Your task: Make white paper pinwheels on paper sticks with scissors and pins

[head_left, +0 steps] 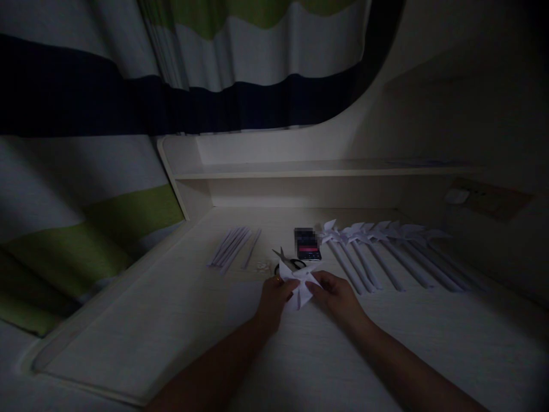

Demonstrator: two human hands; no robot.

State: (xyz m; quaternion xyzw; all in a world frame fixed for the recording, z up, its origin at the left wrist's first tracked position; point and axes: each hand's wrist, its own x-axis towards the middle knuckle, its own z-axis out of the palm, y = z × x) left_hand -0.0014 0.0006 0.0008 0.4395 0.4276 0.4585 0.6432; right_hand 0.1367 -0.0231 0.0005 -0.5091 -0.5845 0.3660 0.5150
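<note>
Both hands, left (274, 297) and right (337, 294), pinch a folded paper pinwheel (299, 284) at near centre of the desk (171, 320). Finished pinwheels (377, 252) lie far right. Loose sticks (234, 247) far left suggest several remain. Scissors (288, 260) and phone (307, 245) lie just beyond.

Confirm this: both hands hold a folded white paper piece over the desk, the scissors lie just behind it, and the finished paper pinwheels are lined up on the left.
Not quite. The head view shows the finished paper pinwheels lined up on the right; plain paper sticks lie on the left. Otherwise right: both the left hand and right hand hold the folded white paper piece, scissors behind.
</note>
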